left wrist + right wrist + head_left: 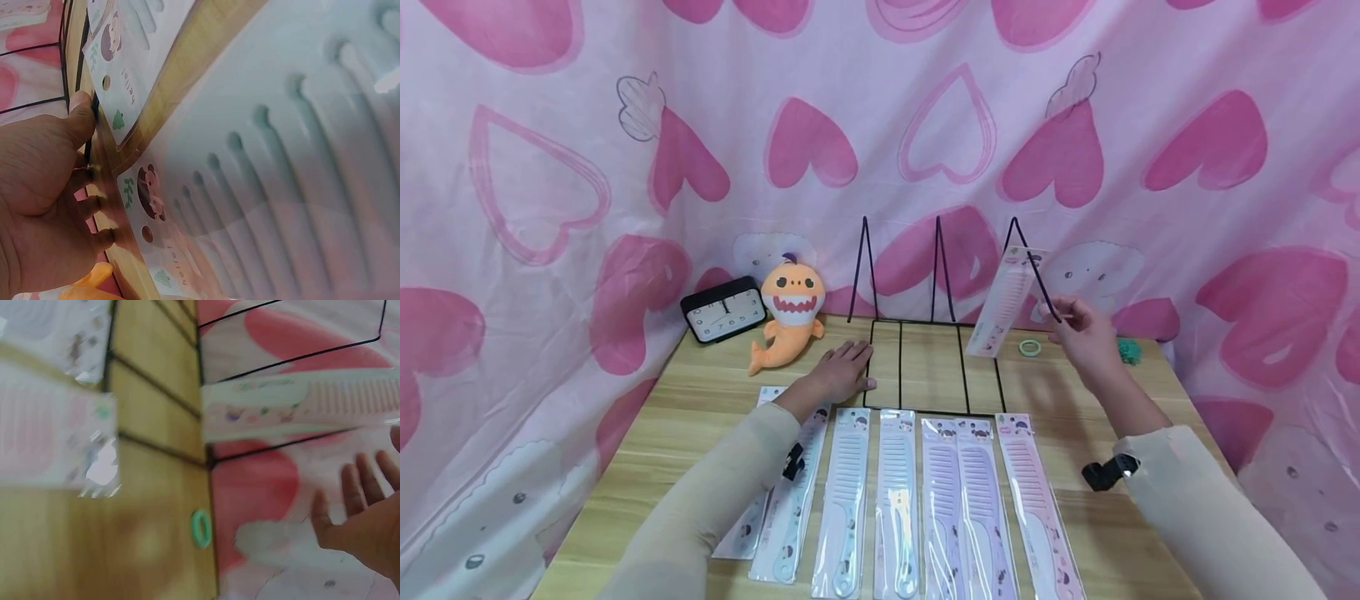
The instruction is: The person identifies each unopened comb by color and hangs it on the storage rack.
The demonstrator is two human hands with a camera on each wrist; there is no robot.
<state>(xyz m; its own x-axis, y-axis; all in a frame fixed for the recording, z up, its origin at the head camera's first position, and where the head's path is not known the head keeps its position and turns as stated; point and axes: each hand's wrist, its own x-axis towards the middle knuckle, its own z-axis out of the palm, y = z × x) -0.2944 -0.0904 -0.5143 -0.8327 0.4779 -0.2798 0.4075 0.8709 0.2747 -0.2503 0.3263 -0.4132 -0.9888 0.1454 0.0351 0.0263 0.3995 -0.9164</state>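
A black wire rack (900, 358) lies on the table with three tall pointed wire loops at its back. From the right loop hangs a packaged pink comb (996, 308), tilted. My right hand (1086, 337) is just right of that loop, fingers spread and loosely bent in the right wrist view, with the hanging comb (262, 412) beside them. My left hand (842, 372) rests at the rack's left side with its fingers extended. In the left wrist view, packaged blue-green combs (275, 175) lie close beside the left hand (50, 200).
Several packaged combs lie in a row along the front, from blue ones (842, 500) through purple (942, 500) to pink (1037, 500). At the back left are a black clock (724, 310) and an orange shark plush (793, 312). A green ring (1030, 348) and a green tuft (1129, 351) lie back right.
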